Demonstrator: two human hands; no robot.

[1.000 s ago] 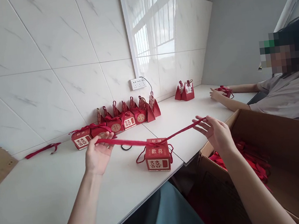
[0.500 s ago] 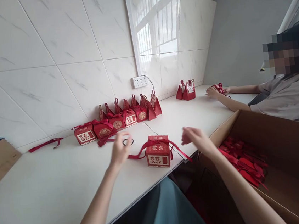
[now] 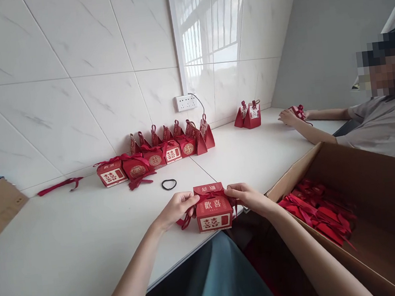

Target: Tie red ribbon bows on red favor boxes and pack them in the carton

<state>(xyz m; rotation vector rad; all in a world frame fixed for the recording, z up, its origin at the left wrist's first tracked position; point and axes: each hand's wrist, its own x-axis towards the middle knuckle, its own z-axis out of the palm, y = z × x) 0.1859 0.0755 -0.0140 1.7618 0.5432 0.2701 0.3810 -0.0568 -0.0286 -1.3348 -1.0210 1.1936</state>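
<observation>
Left hand [image 3: 176, 207] and right hand [image 3: 251, 198] seemingly pinch the ribbon [image 3: 211, 195] (soft, perhaps slippery) atop the box [image 3: 214, 213], whose light card wants holding by its sides.

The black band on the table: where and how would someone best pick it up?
Probably from above: pinch the near rim of the black band, one fingertip inside the loop, the thumb outside. It lies flat on the table, its middle open and nothing on top. The left hand is the nearer one.
</observation>
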